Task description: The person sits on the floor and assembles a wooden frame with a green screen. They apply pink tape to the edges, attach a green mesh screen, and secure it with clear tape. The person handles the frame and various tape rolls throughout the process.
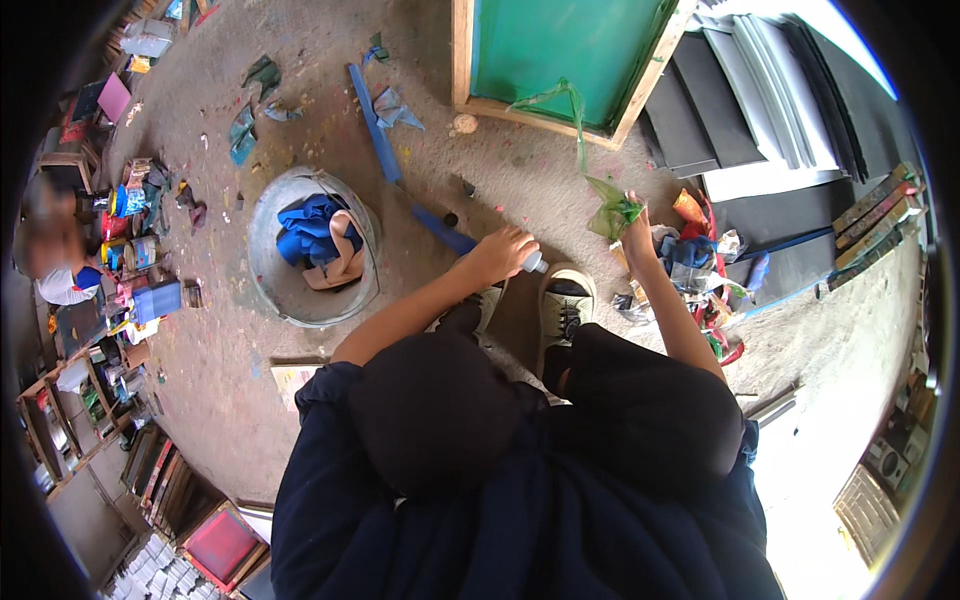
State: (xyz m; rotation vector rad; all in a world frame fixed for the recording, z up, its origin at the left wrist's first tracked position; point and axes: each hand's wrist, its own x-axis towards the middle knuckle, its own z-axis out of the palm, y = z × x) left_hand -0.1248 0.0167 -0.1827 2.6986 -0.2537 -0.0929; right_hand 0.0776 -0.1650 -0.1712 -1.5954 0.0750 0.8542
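Note:
My left hand (503, 252) is closed around a small pale bottle (535, 263), whose narrow end points to the right, just above my shoes. Only part of the bottle shows past the fingers. To the right, my right hand (634, 232) grips a crumpled piece of thin green mesh (608, 212). From it a loose strand of the same mesh trails up and lies over the lower edge of a wooden frame (540, 108) stretched with a green screen (560, 45). The right fingertips are partly hidden by the mesh.
A metal bucket (262, 285) with blue and pinkish cloth inside stands to the left. Blue strips (374, 125) and cloth scraps (398, 108) lie on the floor. Mixed litter (695, 250) and stacked dark and white sheets (740, 95) are at right. Paint cans (143, 250) line the left.

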